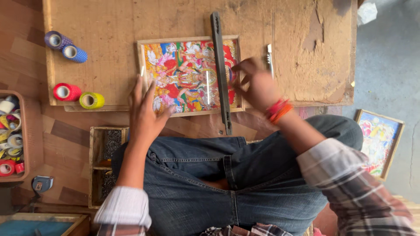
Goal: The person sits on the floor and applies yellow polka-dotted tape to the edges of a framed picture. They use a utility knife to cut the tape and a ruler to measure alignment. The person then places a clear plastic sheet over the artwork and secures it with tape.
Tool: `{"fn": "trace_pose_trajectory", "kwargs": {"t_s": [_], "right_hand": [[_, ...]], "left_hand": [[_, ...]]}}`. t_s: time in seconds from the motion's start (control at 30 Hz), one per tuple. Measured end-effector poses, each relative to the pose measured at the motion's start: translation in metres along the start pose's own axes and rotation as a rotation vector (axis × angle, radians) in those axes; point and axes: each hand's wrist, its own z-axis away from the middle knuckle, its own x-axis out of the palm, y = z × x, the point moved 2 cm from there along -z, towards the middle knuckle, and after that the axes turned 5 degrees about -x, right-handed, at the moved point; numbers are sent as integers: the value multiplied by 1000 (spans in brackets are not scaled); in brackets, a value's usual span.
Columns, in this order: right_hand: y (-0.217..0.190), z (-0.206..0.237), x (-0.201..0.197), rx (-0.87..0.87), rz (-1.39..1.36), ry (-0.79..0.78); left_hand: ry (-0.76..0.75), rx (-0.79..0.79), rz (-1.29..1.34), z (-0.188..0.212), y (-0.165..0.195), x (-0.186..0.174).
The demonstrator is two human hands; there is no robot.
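Note:
A colourful framed picture (183, 74) with a thin wooden border lies flat on a worn wooden board (113, 30). A long dark metal bar (221, 70) rests across the picture's right part. My left hand (144, 111) lies flat, fingers spread, on the picture's lower left corner and holds nothing. My right hand (256, 83), with red and orange threads at the wrist, hovers blurred at the picture's right edge beside the bar; its fingers are curled and I cannot tell whether it grips anything.
Several tape rolls lie at the board's left: purple (56, 40), blue (74, 53), red (66, 92), yellow (92, 100). A small metal tool (270, 59) lies right of the picture. A basket of tape rolls (33, 131), a compartmented wooden box (97, 164), a tape measure (41, 183) and another framed picture (379, 142) surround my legs.

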Motion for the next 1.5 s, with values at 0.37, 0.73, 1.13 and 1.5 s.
{"fn": "trace_pose_trajectory", "kwargs": {"t_s": [0.37,0.73,1.13,1.5], "right_hand": [[-2,-19,-5,114,225,-128],[-23,51,24,140,59,-85],[-69,69,58,306,20,64],[-91,62,68,220,157,18]], "left_hand": [[-22,-137,24,32,1,-29],[90,-26,-111,13,-14,-30],[73,18,-134,-12,-27,-44],[84,-6,-105,-9,-49,-48]]}}
